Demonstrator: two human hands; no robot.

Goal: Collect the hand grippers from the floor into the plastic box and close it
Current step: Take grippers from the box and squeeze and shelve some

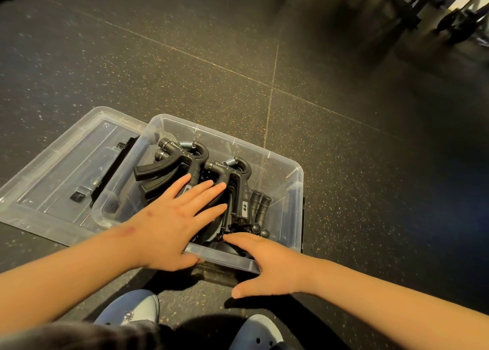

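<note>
Head view: both hands at the plastic box of hand grippers.
Clear and round-cornered, the box sits on dark speckled floor and holds black, curved-handled grippers with coiled metal springs. Its transparent lid lies flat at its left. The left hand presses on the pile with straight fingers. The right hand, fingers relaxed and spread, rests over the near rim, grasping nothing.
</note>
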